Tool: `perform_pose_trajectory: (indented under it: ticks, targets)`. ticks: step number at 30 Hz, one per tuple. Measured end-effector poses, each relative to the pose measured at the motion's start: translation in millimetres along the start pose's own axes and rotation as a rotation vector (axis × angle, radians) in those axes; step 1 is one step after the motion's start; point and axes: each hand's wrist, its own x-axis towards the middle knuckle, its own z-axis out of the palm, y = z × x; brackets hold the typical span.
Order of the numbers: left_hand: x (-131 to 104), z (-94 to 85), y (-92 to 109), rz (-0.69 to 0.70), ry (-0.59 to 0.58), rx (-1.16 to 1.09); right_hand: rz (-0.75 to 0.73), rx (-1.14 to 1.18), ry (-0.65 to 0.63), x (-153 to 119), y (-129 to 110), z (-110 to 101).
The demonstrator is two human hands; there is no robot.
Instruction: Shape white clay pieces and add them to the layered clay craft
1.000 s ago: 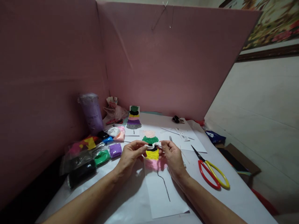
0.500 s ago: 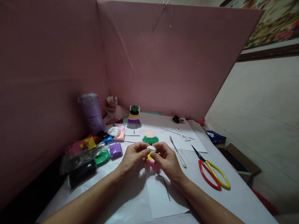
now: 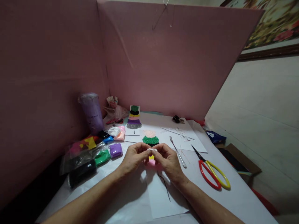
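Between the fingertips of my left hand (image 3: pixel 136 155) and my right hand (image 3: pixel 167 158) is a small piece of white modelling clay (image 3: pixel 152 149). Both hands pinch it, thumbs toward me. Directly below lies a white paper sheet (image 3: pixel 161 205) bearing a layered clay picture; its pale peach top (image 3: pixel 149 133), green band (image 3: pixel 150 140), a black band, yellow and pink parts show around my fingers. My hands hide some of it. A dark, wavy stem line (image 3: pixel 166 185) runs down the sheet.
Right of my hands lie a fork (image 3: pixel 178 152) and red-and-yellow scissors (image 3: pixel 209 171). On the left are clay packets, including purple (image 3: pixel 116 150) and green (image 3: pixel 102 157), and a purple tumbler (image 3: pixel 91 113). A finished-looking layered picture (image 3: pixel 134 119) and keys (image 3: pixel 177 119) lie farther back.
The white clay looks thinner and longer now, pressed between my fingertips. My thumbs have come closer together. Everything else on the table stays where it was.
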Motion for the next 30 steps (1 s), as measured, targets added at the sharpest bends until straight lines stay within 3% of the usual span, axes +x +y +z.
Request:
perform_pose_trajectory:
  ticks: [9,21,24,30]
  targets:
    - [4,-1.8,-2,0.058,0.120,-0.018,0.042,0.067,0.048,2,-3,-2]
    - [4,-7.0,-2,0.096,0.338,-0.037,0.153,0.289,0.270,10,3,-12]
    - [4,-9.0,-2,0.078,0.313,-0.065,0.138,0.267,0.298,12,7,-14]
    - [4,-10.7,-3,0.033,0.111,-0.071,0.074,0.189,0.278,14,11,-12]
